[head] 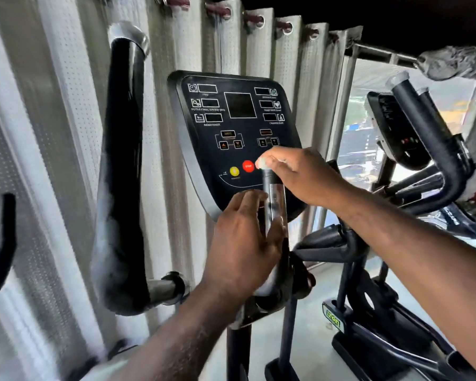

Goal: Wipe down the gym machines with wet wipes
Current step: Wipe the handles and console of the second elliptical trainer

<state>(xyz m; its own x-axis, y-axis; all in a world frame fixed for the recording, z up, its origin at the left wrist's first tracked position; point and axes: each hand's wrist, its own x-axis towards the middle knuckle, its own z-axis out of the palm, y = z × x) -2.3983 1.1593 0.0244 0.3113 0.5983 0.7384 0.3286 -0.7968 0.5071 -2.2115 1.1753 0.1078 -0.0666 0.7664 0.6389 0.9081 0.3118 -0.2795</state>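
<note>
**A:** Where is the wipe, and what are the hands doing?

**B:** The right hand (300,174) pinches the wet wipe (262,163) in its curled fingers. Only a scrap of white shows, pressed on the top end of the upright handle (275,196). The left hand (242,243) sits just below the right hand on the same handle. Its thumb lies across the shiny plate and its fingers are on the other side, so it clasps the bar. The two hands are near each other but not touching.

**A:** What could go wrong from here?

**B:** The console (239,127) stands directly beyond both hands. The red stop button (248,166) is right beside the right hand's fingertips, and the yellow button (234,171) is just past it. A stroke that overshoots the handle's tip would probably drag the damp wipe over those keys and press one. It could also leave moisture in the seams around them. So little of the wipe is exposed that bare fingers may end up doing the rubbing, or the wad may slip out of the pinch. The view is also smeared by motion, so the contact on the plate is hard to judge.

**A:** Any packet, tub or bin for the wipes?

**B:** None shows. Left of the left hand there is only the long black arm (121,174) and the curtain (66,133). Right of the right hand there is a second machine (412,138).
</note>
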